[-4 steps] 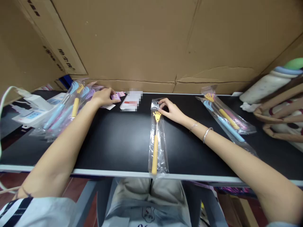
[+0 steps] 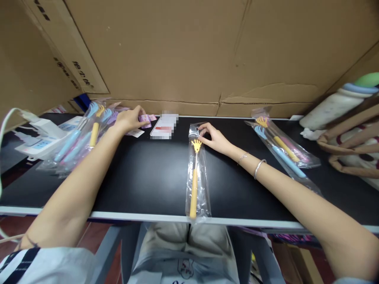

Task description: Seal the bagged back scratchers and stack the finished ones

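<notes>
A yellow back scratcher in a clear plastic bag (image 2: 196,177) lies lengthwise on the black table (image 2: 148,173), its handle end at the front edge. My right hand (image 2: 213,137) rests on the bag's top end, fingers pinched on the plastic. My left hand (image 2: 130,118) reaches to the far left, fingers closed on small pink paper labels (image 2: 147,118) beside a white card (image 2: 164,127).
A pile of bagged blue and yellow scratchers (image 2: 85,134) lies at the left by a white power strip (image 2: 44,134). More bagged scratchers (image 2: 281,148) lie at the right, near a woven bag (image 2: 352,146). Cardboard boxes (image 2: 189,51) wall the back.
My left hand has lifted slightly at the pink labels. The right hand and the bagged scratcher have stayed put.
</notes>
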Action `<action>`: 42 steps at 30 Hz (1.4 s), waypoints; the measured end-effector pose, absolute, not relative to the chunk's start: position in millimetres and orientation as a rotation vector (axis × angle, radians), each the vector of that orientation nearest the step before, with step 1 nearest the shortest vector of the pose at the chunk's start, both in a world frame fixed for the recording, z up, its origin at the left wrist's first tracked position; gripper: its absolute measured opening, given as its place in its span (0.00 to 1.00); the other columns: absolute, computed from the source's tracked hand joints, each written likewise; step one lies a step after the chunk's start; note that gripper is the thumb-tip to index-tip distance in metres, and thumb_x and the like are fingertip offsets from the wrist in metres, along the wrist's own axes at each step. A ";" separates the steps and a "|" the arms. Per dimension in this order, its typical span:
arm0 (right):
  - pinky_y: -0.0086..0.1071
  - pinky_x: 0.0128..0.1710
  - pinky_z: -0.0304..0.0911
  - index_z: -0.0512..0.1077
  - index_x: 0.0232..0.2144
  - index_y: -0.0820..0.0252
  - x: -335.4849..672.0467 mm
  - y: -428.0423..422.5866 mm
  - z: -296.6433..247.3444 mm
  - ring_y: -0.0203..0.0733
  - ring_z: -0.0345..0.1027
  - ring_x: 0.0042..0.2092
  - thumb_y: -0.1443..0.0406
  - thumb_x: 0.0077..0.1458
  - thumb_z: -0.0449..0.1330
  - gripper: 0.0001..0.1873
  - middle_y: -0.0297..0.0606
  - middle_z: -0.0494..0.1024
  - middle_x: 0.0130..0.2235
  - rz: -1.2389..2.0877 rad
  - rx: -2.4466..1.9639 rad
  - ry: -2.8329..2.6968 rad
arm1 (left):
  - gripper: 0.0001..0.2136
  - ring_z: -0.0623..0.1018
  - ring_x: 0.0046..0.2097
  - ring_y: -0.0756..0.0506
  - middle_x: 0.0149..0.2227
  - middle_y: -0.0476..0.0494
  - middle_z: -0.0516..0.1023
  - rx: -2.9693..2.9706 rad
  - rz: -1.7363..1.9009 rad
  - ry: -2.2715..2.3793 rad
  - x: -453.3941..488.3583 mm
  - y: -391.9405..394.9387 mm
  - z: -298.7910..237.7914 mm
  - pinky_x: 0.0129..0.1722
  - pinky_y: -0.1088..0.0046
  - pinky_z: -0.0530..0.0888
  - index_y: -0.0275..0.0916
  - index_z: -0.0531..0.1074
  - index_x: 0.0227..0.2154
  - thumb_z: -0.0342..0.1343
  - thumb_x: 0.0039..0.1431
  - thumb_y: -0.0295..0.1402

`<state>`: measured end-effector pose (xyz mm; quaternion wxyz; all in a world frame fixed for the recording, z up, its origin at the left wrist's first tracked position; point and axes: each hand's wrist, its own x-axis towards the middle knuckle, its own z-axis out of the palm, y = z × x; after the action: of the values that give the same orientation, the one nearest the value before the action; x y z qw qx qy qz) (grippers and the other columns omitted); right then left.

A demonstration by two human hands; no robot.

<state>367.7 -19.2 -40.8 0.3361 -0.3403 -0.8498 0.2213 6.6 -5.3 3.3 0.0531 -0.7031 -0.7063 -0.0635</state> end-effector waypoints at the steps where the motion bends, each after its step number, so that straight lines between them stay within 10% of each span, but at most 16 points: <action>1: 0.43 0.48 0.62 0.63 0.42 0.56 367.9 -19.1 -40.7 0.47 0.70 0.41 0.59 0.54 0.59 0.15 0.38 0.76 0.35 0.584 -0.889 -2.215 | 0.24 0.77 0.48 0.35 0.45 0.39 0.79 -2.111 -0.245 -2.141 10.1 -7.6 5.7 0.44 0.64 0.70 0.42 0.67 0.51 0.50 0.58 0.52; 17: 0.42 0.47 0.64 0.64 0.43 0.57 367.1 -19.3 -41.3 0.47 0.71 0.42 0.60 0.54 0.59 0.15 0.39 0.77 0.37 0.539 -0.895 -2.214 | 0.14 0.77 0.36 0.48 0.33 0.46 0.76 -2.750 -1.779 -1.439 157.6 -33.0 -6.1 0.38 0.74 0.71 0.38 0.65 0.36 0.53 0.60 0.45; 42: 0.43 0.46 0.63 0.65 0.45 0.58 367.6 -16.5 -43.8 0.50 0.68 0.44 0.59 0.54 0.58 0.16 0.44 0.76 0.44 0.391 -0.898 -2.283 | 0.14 0.72 0.46 0.42 0.42 0.42 0.76 -2.459 -1.248 -1.582 182.2 -48.2 -31.3 0.48 0.65 0.68 0.39 0.73 0.37 0.44 0.68 0.39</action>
<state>367.6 -16.5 -43.8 0.3228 -0.3422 -0.8698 0.1488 182.2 -48.2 -31.3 -0.0187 -0.7735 -0.4974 -0.3924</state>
